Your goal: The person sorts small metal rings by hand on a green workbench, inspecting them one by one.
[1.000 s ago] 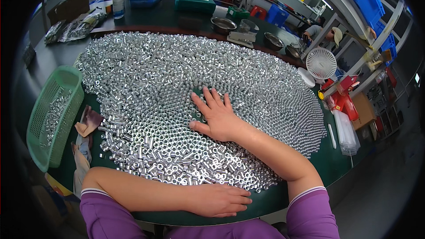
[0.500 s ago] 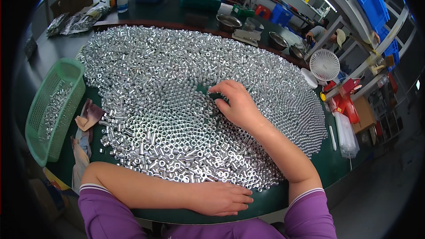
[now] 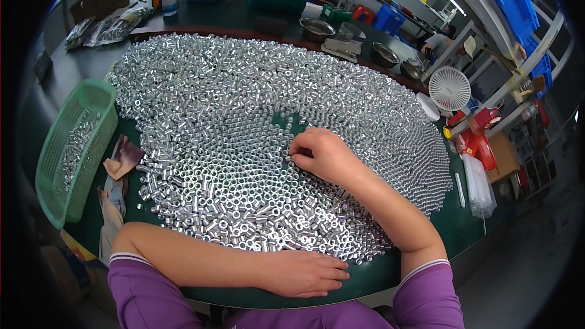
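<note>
A wide spread of small silver metal sleeves (image 3: 244,79) covers the green tabletop. Through its middle many stand on end in close rows, while those at the back and front lie loose. My right hand (image 3: 329,155) reaches into the middle, thumb and fingertips drawn together in a pinch among the upright sleeves; what is between them is hidden. Just beyond it a small patch of green surface (image 3: 297,127) shows between the sleeves. My left hand (image 3: 308,274) lies flat at the table's near edge, fingers stretched out and holding nothing, below the loose front sleeves.
On the left stands a green perforated basket (image 3: 46,164) with more sleeves inside, beside a crumpled cloth (image 3: 124,157). A white fan (image 3: 450,89), clear plastic bags (image 3: 477,186) and a white pen-like stick (image 3: 459,190) are at the right. Metal bowls (image 3: 317,28) stand behind the spread.
My right hand has moved a little toward me, and its thumb and fingers have closed from apart into a pinch. The bare green patch shows more. My left hand has stayed in place.
</note>
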The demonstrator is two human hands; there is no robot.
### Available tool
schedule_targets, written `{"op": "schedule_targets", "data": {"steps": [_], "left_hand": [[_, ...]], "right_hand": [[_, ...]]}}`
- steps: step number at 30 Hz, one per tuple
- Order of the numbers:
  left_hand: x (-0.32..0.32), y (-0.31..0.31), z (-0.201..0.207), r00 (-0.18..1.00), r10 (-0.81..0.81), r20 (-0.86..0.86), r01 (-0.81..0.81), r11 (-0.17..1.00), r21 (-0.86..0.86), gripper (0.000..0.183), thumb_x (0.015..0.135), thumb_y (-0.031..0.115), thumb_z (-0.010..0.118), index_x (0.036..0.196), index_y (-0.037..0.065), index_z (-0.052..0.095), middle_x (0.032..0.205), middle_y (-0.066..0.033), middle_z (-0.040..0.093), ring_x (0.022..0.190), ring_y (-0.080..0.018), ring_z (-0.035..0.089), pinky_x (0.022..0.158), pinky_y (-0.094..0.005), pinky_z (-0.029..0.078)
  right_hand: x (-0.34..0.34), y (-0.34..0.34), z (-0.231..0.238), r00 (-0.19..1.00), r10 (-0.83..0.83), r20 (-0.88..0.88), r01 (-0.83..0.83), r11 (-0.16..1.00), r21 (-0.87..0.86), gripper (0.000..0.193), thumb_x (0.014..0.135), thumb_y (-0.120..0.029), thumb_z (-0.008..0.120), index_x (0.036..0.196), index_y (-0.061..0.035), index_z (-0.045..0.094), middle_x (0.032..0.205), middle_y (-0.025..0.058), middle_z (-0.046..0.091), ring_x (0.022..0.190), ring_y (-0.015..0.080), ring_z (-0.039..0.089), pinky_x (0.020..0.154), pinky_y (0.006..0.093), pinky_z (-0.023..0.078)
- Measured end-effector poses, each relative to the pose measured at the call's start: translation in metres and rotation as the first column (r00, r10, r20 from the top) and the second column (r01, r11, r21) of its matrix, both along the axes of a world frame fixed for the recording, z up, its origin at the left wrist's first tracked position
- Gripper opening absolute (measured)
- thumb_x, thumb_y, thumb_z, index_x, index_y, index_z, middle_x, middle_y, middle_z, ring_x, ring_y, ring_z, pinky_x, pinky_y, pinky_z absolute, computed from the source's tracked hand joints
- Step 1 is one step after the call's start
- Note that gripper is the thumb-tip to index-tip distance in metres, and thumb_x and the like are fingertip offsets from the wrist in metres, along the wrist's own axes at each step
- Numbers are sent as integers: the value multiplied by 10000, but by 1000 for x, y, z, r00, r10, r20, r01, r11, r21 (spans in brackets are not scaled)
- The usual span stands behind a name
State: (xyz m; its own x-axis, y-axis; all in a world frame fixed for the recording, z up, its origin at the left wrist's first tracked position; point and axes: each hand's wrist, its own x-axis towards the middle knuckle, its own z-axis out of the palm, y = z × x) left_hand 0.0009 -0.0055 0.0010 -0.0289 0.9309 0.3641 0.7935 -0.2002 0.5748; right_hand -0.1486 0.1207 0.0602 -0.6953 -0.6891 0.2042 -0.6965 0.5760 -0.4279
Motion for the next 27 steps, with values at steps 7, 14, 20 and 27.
{"op": "schedule_targets", "data": {"steps": [7,14,20,27], "left_hand": [[-3,-1,5,1000,-1,-19,0,1000,-25,345,956,239,462,1195,0,530,1365,-144,439,1327,-301,350,1027,-415,385],[-2,-1,5,1000,-10,5,10,999,-41,348,959,238,457,1201,-1,527,1365,-143,439,1322,-301,357,1045,-412,369],[-2,0,6,1000,-6,-4,6,999,-41,348,958,233,456,1203,-4,524,1362,-151,439,1310,-308,369,1046,-411,369],[-1,1,0,999,2,-34,-1,1000,28,347,951,230,463,1187,-16,531,1341,-165,458,1299,-312,380,1043,-413,371]], "right_hand": [[-7,-2,2,990,16,-140,-14,1000,16,104,750,-43,656,854,-48,661,834,106,637,820,304,613,748,381,496],[-3,-13,5,991,-63,-120,64,998,4,98,761,-67,667,856,-48,657,850,109,631,837,305,605,746,390,487],[1,-21,6,992,-11,-127,12,1000,1,103,761,-79,670,858,-47,654,834,108,616,825,318,597,756,393,485],[2,-23,2,949,85,-302,-41,988,152,100,768,-71,665,865,-66,644,831,93,591,839,295,574,746,378,483]]}}
